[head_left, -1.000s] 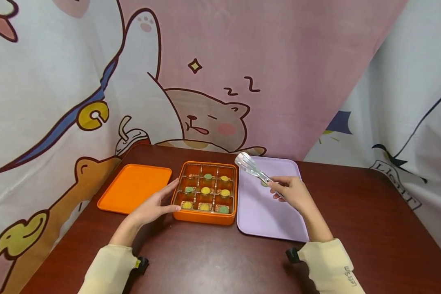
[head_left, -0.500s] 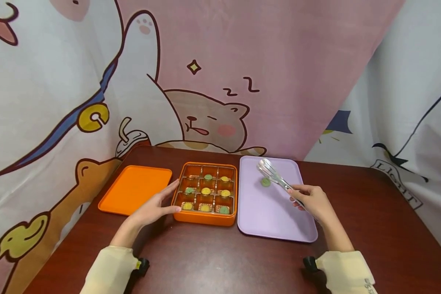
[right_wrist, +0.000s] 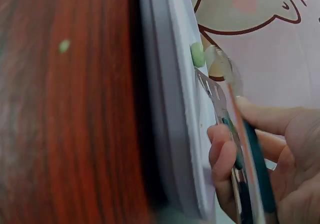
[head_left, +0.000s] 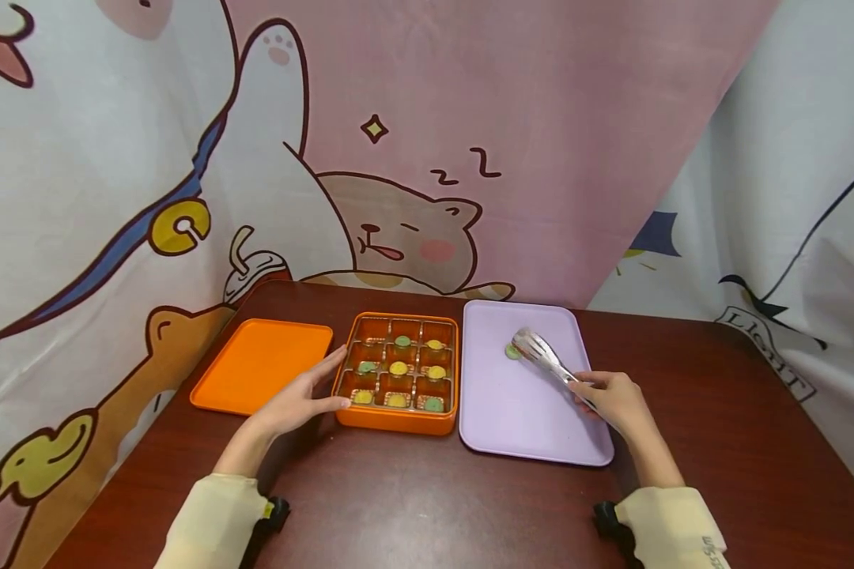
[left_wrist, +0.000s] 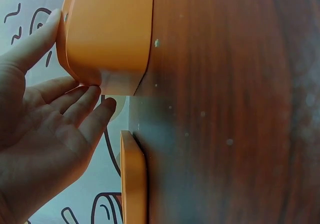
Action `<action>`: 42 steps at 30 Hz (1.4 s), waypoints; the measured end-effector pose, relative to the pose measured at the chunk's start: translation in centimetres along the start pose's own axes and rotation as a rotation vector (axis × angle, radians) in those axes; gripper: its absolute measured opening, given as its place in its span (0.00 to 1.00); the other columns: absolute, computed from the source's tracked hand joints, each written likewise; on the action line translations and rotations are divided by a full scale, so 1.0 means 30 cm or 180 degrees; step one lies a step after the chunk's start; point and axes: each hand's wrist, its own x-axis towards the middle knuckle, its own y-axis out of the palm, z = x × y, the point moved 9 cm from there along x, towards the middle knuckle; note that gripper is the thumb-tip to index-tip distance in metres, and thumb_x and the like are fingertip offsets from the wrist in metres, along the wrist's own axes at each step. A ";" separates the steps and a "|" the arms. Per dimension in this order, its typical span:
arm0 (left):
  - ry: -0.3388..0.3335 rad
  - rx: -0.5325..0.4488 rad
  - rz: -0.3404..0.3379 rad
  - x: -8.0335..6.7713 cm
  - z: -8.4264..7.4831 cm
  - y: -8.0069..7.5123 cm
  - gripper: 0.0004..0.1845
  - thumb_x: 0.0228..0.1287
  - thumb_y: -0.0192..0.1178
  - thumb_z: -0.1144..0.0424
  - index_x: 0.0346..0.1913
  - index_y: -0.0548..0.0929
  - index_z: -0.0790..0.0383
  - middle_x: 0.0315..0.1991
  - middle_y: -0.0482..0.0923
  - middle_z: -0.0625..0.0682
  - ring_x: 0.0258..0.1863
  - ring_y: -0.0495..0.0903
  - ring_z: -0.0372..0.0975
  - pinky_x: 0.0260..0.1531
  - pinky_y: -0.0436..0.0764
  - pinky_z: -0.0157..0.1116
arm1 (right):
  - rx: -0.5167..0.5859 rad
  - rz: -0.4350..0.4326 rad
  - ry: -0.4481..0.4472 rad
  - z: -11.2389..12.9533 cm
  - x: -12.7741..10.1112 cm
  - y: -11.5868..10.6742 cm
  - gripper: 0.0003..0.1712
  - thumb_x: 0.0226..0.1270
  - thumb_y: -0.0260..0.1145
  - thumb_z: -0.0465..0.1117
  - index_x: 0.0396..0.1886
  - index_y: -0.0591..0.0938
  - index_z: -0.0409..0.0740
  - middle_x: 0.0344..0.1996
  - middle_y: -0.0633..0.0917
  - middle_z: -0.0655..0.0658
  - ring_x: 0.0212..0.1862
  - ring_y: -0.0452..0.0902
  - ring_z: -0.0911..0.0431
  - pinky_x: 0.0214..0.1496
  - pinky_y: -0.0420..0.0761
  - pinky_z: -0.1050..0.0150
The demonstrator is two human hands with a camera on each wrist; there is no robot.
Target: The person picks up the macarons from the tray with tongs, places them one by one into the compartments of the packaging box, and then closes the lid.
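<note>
An orange box (head_left: 397, 421) with a grid of compartments sits mid-table, holding several yellow and green round pieces. My left hand (head_left: 295, 401) rests flat against its left side, fingers straight along the wall (left_wrist: 107, 39). My right hand (head_left: 612, 399) grips metal tongs (head_left: 541, 357) over a lilac tray (head_left: 519, 427). The tong tips reach a single green piece (head_left: 512, 352) lying on the tray; in the right wrist view the green piece (right_wrist: 198, 54) sits just beyond the tong tips (right_wrist: 220, 66).
An orange lid (head_left: 259, 363) lies flat to the left of the box. The dark wooden table (head_left: 427, 498) is backed by a cartoon-printed curtain (head_left: 398, 158) on the far and left sides.
My right hand has moved the tongs from above the box's far right corner rightward and down to the green piece on the lilac tray. The left hand stayed at the box.
</note>
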 end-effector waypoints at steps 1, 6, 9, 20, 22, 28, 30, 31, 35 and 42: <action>0.0002 0.0006 -0.0004 0.000 -0.001 0.000 0.47 0.67 0.65 0.57 0.81 0.48 0.58 0.82 0.40 0.57 0.80 0.38 0.58 0.73 0.42 0.67 | -0.0080 -0.0011 -0.0020 0.002 0.001 0.000 0.26 0.68 0.67 0.42 0.57 0.79 0.25 0.24 0.87 0.46 0.25 0.79 0.62 0.25 0.82 0.66; 0.0019 0.0065 -0.0024 0.001 -0.009 -0.002 0.46 0.68 0.64 0.58 0.81 0.48 0.59 0.82 0.41 0.58 0.80 0.39 0.59 0.73 0.43 0.67 | -0.0166 -0.0054 -0.0043 0.015 0.002 0.002 0.23 0.67 0.69 0.40 0.55 0.81 0.26 0.21 0.86 0.47 0.22 0.79 0.61 0.24 0.82 0.66; 0.0006 0.0091 -0.0034 -0.001 -0.010 -0.004 0.46 0.68 0.64 0.58 0.80 0.48 0.60 0.82 0.41 0.58 0.80 0.39 0.59 0.73 0.43 0.67 | -0.0132 -0.0045 -0.0022 0.016 -0.001 0.007 0.22 0.66 0.69 0.39 0.54 0.82 0.27 0.20 0.85 0.48 0.22 0.79 0.61 0.24 0.83 0.66; -0.0016 0.0105 -0.0021 -0.016 -0.008 -0.002 0.45 0.68 0.64 0.60 0.80 0.49 0.60 0.82 0.42 0.59 0.80 0.39 0.59 0.72 0.45 0.67 | 0.0033 0.0007 -0.0014 0.008 -0.018 0.025 0.21 0.67 0.68 0.39 0.54 0.83 0.28 0.19 0.85 0.50 0.22 0.80 0.62 0.24 0.82 0.66; -0.0013 0.0114 -0.0024 -0.016 -0.009 -0.002 0.45 0.68 0.64 0.59 0.80 0.49 0.60 0.82 0.42 0.59 0.80 0.40 0.59 0.72 0.45 0.68 | 0.0038 0.0008 -0.0039 0.016 -0.019 0.027 0.21 0.67 0.68 0.39 0.54 0.83 0.28 0.19 0.85 0.50 0.22 0.80 0.62 0.24 0.82 0.66; -0.0034 0.0108 -0.0015 -0.003 -0.010 -0.002 0.46 0.68 0.64 0.59 0.81 0.48 0.59 0.82 0.41 0.58 0.80 0.39 0.59 0.73 0.44 0.67 | 0.0077 -0.0002 -0.0216 0.090 -0.014 0.031 0.19 0.68 0.67 0.39 0.53 0.84 0.30 0.21 0.86 0.49 0.23 0.80 0.64 0.24 0.80 0.70; -0.0061 0.0091 -0.0017 0.001 -0.007 -0.003 0.46 0.68 0.64 0.59 0.81 0.48 0.59 0.82 0.40 0.56 0.80 0.39 0.58 0.73 0.44 0.66 | 0.0126 0.0008 -0.0312 0.124 -0.011 0.035 0.19 0.69 0.66 0.38 0.53 0.84 0.29 0.21 0.86 0.49 0.23 0.80 0.64 0.24 0.81 0.71; -0.0071 0.0076 -0.0018 0.003 -0.007 -0.002 0.46 0.68 0.64 0.59 0.81 0.47 0.58 0.82 0.40 0.56 0.81 0.38 0.57 0.73 0.43 0.66 | 0.0158 0.0018 -0.0355 0.141 -0.010 0.038 0.19 0.69 0.66 0.38 0.53 0.84 0.29 0.21 0.86 0.49 0.22 0.80 0.65 0.24 0.81 0.71; -0.0062 0.0039 -0.0017 0.003 -0.006 -0.003 0.46 0.68 0.64 0.60 0.81 0.47 0.59 0.82 0.40 0.56 0.81 0.38 0.57 0.74 0.43 0.66 | 0.0248 0.0042 -0.0568 0.220 -0.006 0.053 0.18 0.68 0.66 0.37 0.52 0.84 0.28 0.21 0.86 0.47 0.21 0.79 0.65 0.24 0.81 0.72; -0.0001 0.0014 -0.0004 -0.002 -0.009 -0.003 0.46 0.68 0.64 0.60 0.80 0.48 0.61 0.82 0.40 0.58 0.80 0.38 0.58 0.73 0.43 0.66 | 0.0468 0.0274 -0.0705 0.343 -0.002 0.124 0.19 0.70 0.64 0.35 0.54 0.82 0.26 0.21 0.86 0.48 0.20 0.78 0.66 0.24 0.80 0.72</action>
